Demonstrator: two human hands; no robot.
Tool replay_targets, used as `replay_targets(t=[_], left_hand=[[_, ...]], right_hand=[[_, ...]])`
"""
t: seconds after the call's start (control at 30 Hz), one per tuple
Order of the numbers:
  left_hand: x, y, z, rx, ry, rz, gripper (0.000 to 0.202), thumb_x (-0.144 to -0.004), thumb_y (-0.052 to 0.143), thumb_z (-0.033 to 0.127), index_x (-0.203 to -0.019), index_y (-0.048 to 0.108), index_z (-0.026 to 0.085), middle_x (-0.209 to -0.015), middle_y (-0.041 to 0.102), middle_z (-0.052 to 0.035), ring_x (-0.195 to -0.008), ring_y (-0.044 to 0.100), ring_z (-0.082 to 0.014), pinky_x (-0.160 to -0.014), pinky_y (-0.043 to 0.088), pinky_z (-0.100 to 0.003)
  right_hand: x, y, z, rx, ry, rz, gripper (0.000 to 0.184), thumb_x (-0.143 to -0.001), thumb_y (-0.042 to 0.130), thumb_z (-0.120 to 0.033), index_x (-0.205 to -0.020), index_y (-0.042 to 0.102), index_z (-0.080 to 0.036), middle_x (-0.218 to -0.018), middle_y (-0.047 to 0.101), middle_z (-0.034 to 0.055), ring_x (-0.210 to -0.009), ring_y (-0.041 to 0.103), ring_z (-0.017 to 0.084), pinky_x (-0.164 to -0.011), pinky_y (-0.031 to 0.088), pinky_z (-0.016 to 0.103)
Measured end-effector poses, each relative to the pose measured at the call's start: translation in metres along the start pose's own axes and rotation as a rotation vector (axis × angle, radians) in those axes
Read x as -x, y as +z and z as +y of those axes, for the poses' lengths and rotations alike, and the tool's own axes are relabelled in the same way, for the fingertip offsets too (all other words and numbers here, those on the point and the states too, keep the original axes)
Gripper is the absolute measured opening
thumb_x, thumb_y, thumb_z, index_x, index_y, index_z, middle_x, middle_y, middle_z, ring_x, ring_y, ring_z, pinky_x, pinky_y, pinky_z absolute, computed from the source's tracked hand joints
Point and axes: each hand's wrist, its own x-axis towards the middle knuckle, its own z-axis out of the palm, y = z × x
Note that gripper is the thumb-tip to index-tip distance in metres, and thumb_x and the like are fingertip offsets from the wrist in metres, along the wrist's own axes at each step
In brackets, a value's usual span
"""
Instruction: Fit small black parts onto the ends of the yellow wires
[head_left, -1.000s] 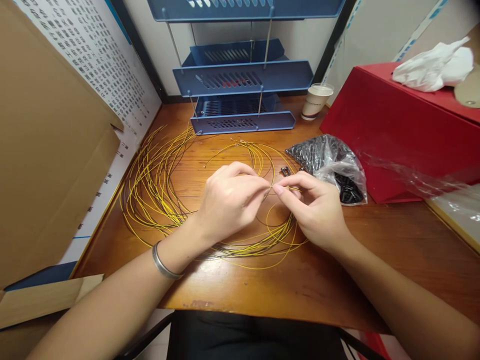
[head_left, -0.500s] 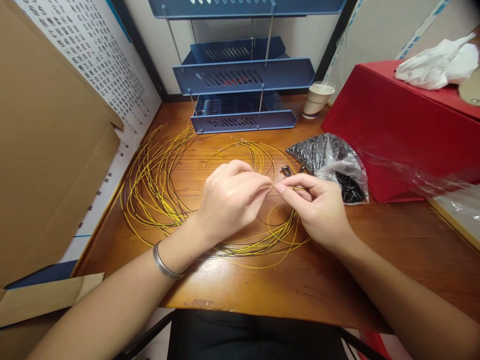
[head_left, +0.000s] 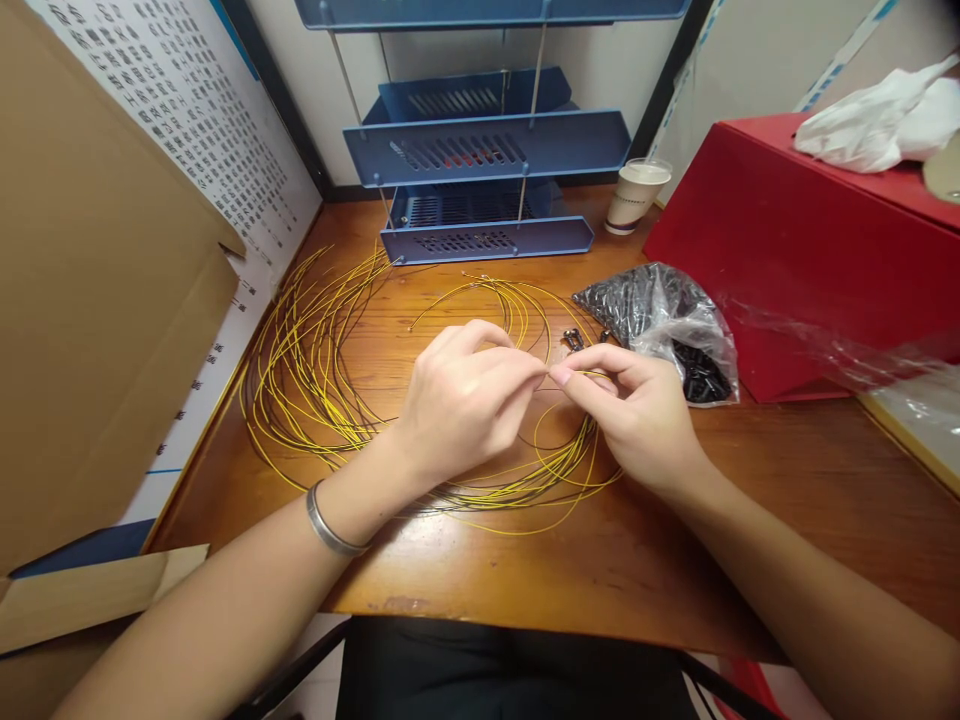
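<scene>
My left hand [head_left: 457,400] and my right hand [head_left: 637,415] meet fingertip to fingertip above the wooden desk [head_left: 750,520], both pinched shut on the end of a thin yellow wire [head_left: 547,375]. What sits at the wire's tip is too small to make out. A loose coil of yellow and dark wires [head_left: 300,380] lies under and to the left of the hands. A clear plastic bag of small black parts [head_left: 660,320] rests just beyond my right hand. A couple of loose black parts [head_left: 572,340] lie beside it.
A blue stacked letter tray [head_left: 480,160] stands at the back of the desk with a paper cup [head_left: 634,195] to its right. A red box [head_left: 810,240] with white crumpled plastic [head_left: 877,125] fills the right. Cardboard [head_left: 90,300] and a printed sheet [head_left: 225,170] line the left.
The hands keep the same pinch on the wire with only slight finger shifts. The view has tilted a little.
</scene>
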Motion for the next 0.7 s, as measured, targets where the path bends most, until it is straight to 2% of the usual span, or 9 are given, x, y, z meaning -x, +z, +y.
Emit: replay_targets(t=[0.2, 0.4, 0.57, 0.7], left_hand=[[-0.0005, 0.0, 0.0004, -0.008, -0.006, 0.017, 0.009, -0.087, 0.063, 0.016, -0.086, 0.071, 0.017, -0.077, 0.075, -0.0025, -0.082, 0.063, -0.0202, -0.07, 0.047, -0.033], [-0.0007, 0.0003, -0.0001, -0.004, -0.02, 0.026, 0.008, -0.089, 0.064, 0.018, -0.084, 0.071, 0.017, -0.078, 0.076, -0.0027, -0.082, 0.062, -0.0201, -0.072, 0.049, -0.032], [0.0003, 0.0009, -0.0002, -0.054, -0.04, -0.026, 0.013, -0.091, 0.064, 0.026, -0.092, 0.072, 0.016, -0.086, 0.077, -0.0052, -0.086, 0.062, -0.022, -0.073, 0.048, -0.034], [0.0011, 0.0018, -0.001, -0.084, -0.005, -0.044, 0.011, -0.091, 0.063, 0.024, -0.089, 0.072, 0.018, -0.083, 0.077, -0.0023, -0.085, 0.062, -0.0217, -0.072, 0.044, -0.034]], right_hand=[[0.0, -0.0002, -0.0028, 0.008, 0.004, -0.002, 0.017, -0.078, 0.068, -0.031, -0.073, 0.068, -0.014, -0.051, 0.035, -0.005, -0.05, 0.029, 0.007, -0.047, 0.021, 0.023], [0.001, -0.0009, -0.0017, 0.053, -0.019, 0.024, 0.017, -0.079, 0.068, -0.031, -0.073, 0.068, -0.015, -0.05, 0.03, -0.0061, -0.048, 0.026, 0.006, -0.047, 0.018, 0.024], [0.0009, -0.0003, -0.0007, 0.1, -0.075, 0.039, 0.015, -0.08, 0.068, -0.029, -0.073, 0.068, -0.015, -0.051, 0.033, -0.0059, -0.048, 0.028, 0.007, -0.047, 0.02, 0.024], [0.0015, -0.0002, 0.0001, 0.138, -0.123, 0.055, 0.012, -0.08, 0.068, -0.025, -0.074, 0.07, -0.015, -0.052, 0.036, -0.0057, -0.049, 0.03, 0.007, -0.048, 0.023, 0.024]])
